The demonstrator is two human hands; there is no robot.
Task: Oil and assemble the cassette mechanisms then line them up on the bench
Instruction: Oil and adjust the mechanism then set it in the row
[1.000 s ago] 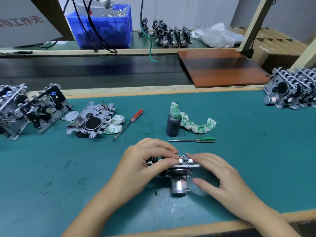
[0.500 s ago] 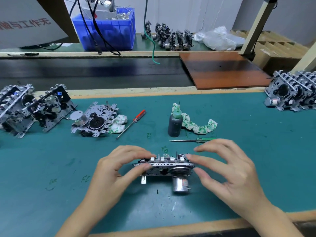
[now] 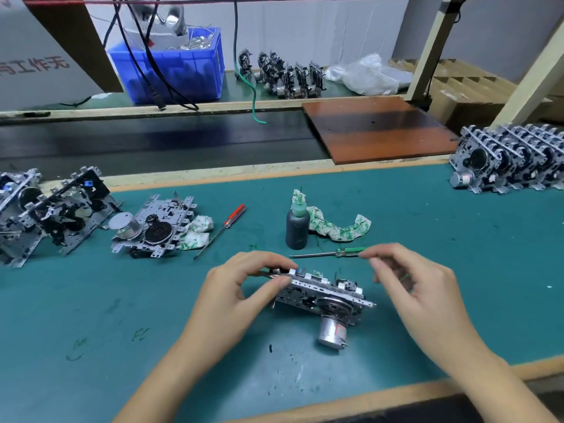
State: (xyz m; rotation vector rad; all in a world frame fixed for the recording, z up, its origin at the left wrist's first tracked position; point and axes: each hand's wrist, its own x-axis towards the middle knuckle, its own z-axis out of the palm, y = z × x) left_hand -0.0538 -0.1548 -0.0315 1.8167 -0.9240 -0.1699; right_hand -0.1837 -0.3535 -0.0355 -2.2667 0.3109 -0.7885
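Metal cassette mechanism (image 3: 323, 296) tilted on edge, motor toward viewer

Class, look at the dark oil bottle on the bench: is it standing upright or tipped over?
Upright. The oil bottle stands on its base on the green mat, green nozzle pointing up.

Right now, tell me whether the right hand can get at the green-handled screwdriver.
Probably yes. The right hand is off the mechanism, fingers spread beside the green-handled screwdriver handle, with nothing between them on the mat.
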